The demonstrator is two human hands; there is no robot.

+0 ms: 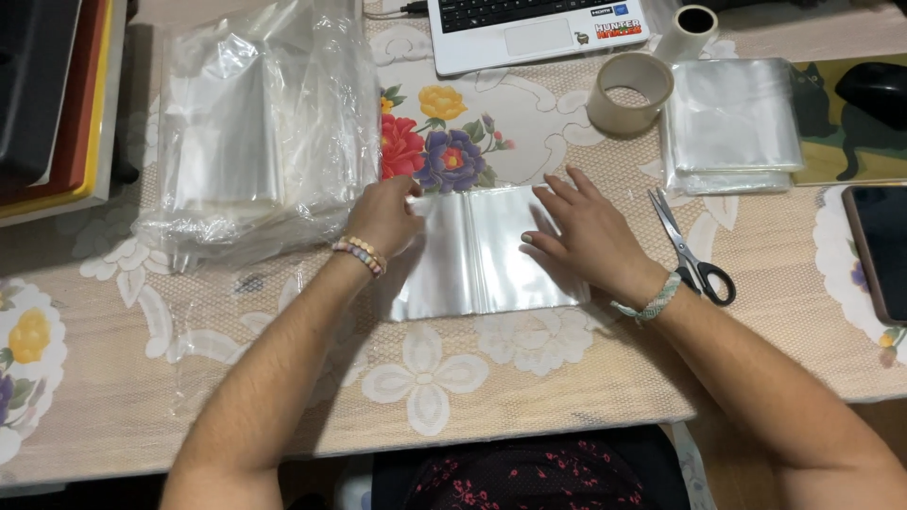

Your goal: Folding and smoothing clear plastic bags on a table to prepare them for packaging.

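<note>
A table (567,378) covered with a lace-patterned cloth printed with flowers is seen from above, and nearly the whole view is filled by it. At its left a large clear bag (255,123) stuffed with stacked plastic sleeves is lying, with a pile of coloured boards (57,104) beyond it at the edge. In the middle, just before the person, a flat clear plastic sheet (482,255) is spread on the cloth, a crease or seam running down its centre. It is judged to be very light, limp and slippery, likely to slide on the cloth and to cling or wrinkle; it would best be taken at an edge or corner and kept pressed flat with an open palm. The left hand (383,217) is laid on the sheet's left edge, its fingers curled together against the plastic; whether the edge is pinched cannot be told. The right hand (586,231) is pressed flat on the sheet's right part, fingers spread apart and clamped on nothing. A smaller stack of clear sleeves (732,123) is lying at upper right, a white laptop (529,33) at the top, and a dark tablet (879,250) at the right edge. A roll of tape (630,92) is standing near the stack, and scissors (690,250) are lying just beside the right wrist.
</note>
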